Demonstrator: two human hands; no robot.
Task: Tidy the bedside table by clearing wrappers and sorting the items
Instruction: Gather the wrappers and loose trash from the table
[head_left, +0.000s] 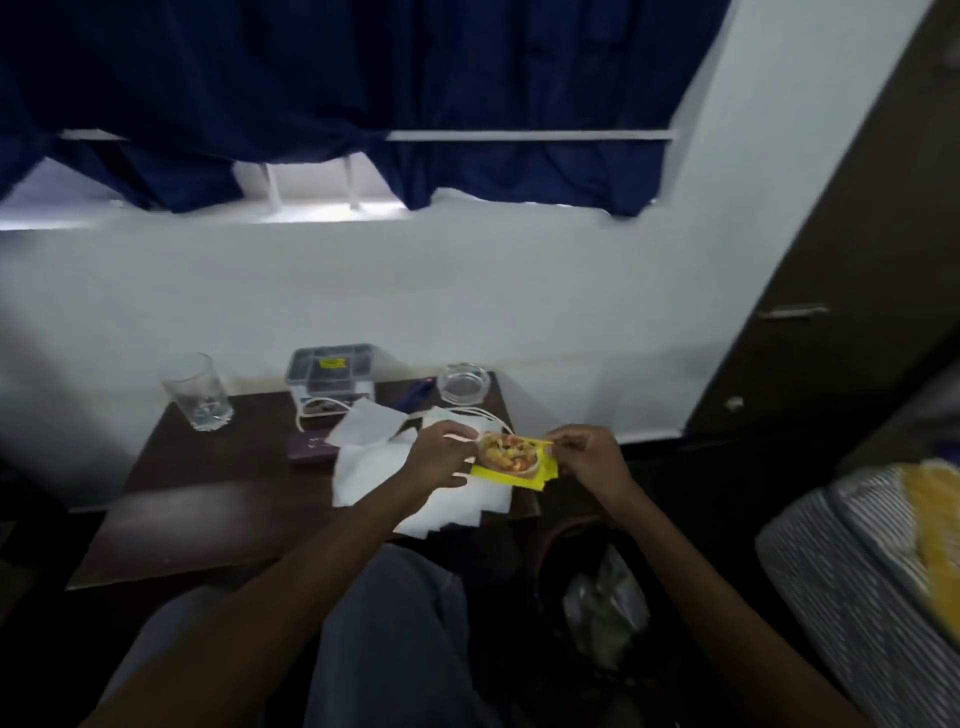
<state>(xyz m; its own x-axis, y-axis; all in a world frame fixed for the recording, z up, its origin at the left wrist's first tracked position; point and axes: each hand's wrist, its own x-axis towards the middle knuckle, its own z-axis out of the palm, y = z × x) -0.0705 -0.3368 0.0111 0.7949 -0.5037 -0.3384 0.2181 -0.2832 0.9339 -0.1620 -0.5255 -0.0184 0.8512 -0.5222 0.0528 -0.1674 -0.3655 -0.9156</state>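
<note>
Now my left grip (439, 457) and right grip (587, 457) both pinch the wrapper (511, 457) over the table (208, 509); next, probably, drop it in the near-right bin (550, 538).

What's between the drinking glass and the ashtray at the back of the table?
In the head view, a clear plastic box stands between the glass and the ashtray, with a dark blue object lying beside it, nearer the ashtray.

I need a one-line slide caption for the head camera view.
Left hand and right hand hold a yellow wrapper over white tissues on the bedside table.
</note>
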